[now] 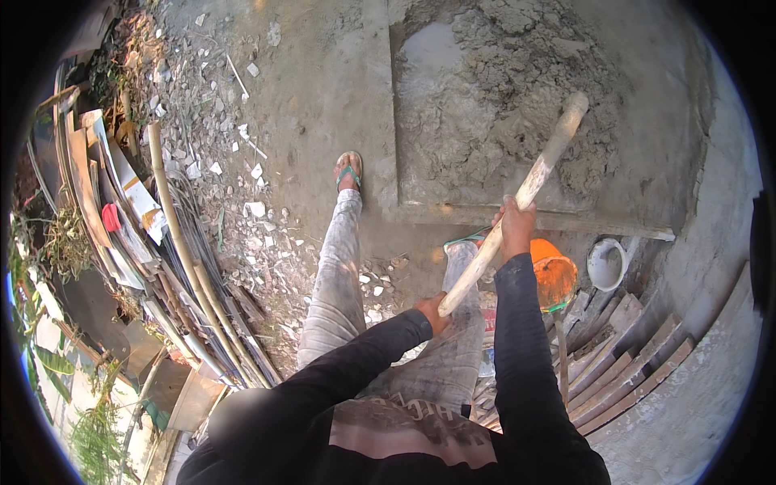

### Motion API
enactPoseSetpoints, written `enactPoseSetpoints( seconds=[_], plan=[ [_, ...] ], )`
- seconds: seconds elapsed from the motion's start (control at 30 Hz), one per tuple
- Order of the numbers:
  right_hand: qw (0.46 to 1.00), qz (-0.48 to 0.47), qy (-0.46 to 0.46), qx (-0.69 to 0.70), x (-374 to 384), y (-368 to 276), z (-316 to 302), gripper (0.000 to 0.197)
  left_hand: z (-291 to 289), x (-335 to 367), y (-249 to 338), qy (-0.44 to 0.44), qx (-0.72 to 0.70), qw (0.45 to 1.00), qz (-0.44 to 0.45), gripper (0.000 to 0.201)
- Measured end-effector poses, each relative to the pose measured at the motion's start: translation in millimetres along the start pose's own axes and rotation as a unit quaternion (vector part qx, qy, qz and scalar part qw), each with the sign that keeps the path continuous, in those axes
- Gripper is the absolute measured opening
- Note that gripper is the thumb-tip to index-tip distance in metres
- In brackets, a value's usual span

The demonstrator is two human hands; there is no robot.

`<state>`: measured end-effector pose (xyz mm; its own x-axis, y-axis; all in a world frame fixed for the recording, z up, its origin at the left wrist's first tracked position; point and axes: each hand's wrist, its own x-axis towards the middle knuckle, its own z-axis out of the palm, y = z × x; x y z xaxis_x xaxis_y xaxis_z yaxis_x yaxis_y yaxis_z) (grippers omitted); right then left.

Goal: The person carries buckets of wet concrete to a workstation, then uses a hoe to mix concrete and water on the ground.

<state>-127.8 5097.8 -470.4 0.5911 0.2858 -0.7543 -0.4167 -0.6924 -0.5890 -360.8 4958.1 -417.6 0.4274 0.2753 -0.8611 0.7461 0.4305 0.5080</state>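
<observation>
Pale wood: your pole [536, 178] runs lower centre to upper right. Left hand [434, 315] grip closed round its near end; right hand [518, 225] closed around mid-length. Damp palms could, I'd judge, let it twist or slip. Beyond both grips, its free end overlaps grey mortar [493, 109], upper right; contact unclear.
</observation>
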Motion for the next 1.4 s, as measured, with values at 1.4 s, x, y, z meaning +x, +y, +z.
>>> enactPoseSetpoints(
  seconds=[1.4],
  plan=[
    [0.903,0.144,-0.236,-0.330,-2,114,162,0.024,-35,-42,11,-0.012,-0.489,0.826,-0.280,0.033]
  ],
)
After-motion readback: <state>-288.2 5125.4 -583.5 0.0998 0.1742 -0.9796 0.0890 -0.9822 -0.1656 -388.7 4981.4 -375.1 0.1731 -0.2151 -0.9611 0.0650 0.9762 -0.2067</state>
